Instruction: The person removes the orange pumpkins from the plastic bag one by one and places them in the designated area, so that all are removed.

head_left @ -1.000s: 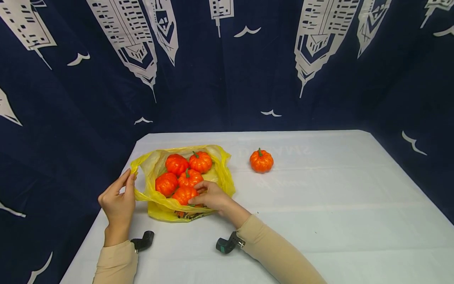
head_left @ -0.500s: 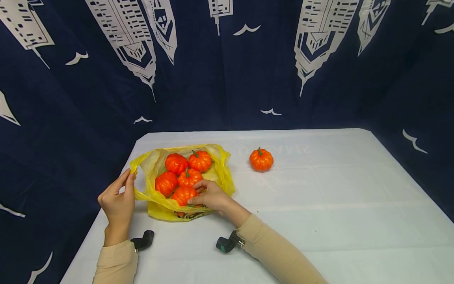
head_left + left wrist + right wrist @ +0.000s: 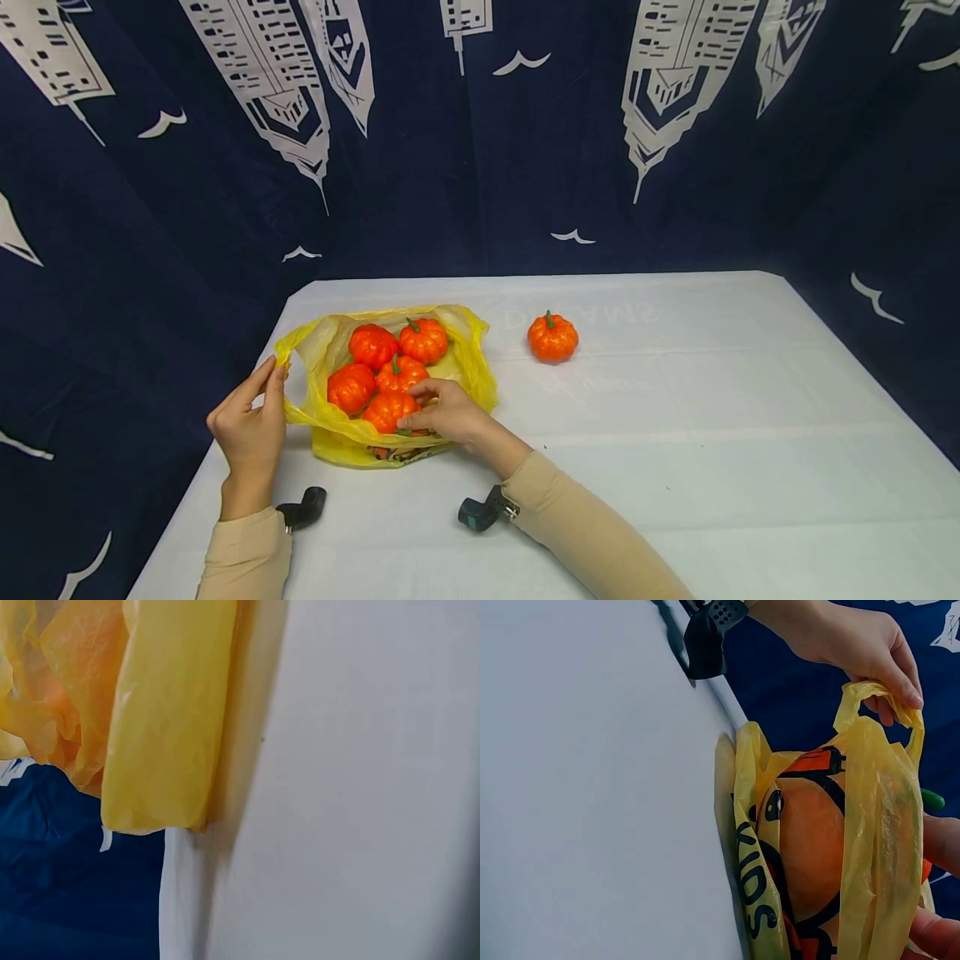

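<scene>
A yellow plastic bag (image 3: 337, 448) stands with its mouth spread, several small orange pumpkins inside. My left hand (image 3: 251, 425) pinches the bag's left handle between thumb and fingers; the right wrist view also shows this left hand (image 3: 855, 641) at the handle. My right hand (image 3: 453, 412) reaches in over the near right rim, thumb and fingers about the nearest pumpkin (image 3: 388, 412). In the right wrist view a green stem (image 3: 932, 799) pokes up beside the right-hand fingers (image 3: 943, 844), partly hidden by the bag. The left wrist view holds only the bag's side (image 3: 169, 712).
One more orange pumpkin (image 3: 552, 338) sits on the white table (image 3: 675, 467), to the right of the bag. Black wrist cameras are strapped at both sleeves. A dark blue cloth (image 3: 480, 167) printed with white buildings hangs behind the table.
Almost nothing differs. Both hands keep their places at the handle and at the nearest pumpkin; the view shifts very slightly.
</scene>
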Tool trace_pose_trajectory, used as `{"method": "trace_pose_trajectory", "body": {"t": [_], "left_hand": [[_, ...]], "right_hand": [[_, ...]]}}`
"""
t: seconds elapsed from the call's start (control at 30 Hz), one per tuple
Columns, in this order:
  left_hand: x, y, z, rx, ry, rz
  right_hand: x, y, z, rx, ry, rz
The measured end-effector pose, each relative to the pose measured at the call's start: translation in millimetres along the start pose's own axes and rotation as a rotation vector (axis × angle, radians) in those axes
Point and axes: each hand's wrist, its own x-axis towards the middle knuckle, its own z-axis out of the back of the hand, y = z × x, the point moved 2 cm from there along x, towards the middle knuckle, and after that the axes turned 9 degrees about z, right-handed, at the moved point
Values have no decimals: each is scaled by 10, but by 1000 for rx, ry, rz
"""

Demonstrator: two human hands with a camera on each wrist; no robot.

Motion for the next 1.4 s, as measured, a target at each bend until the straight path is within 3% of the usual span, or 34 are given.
{"method": "trace_pose_trajectory", "body": {"t": [0.27,0.57,1.17,1.4], "left_hand": [[-5,-1,5,-3,3,-4],[1,-14,3,-5,3,-7],[-10,-12,4,-1,9,-1],[-9,-5,4,-8,6,-8]], "right_hand": [[90,-130,25,12,-8,6],[98,-92,72,54,-9,3],[91,-6,192,23,-57,6],[76,29,245,68,-60,-3]]}}
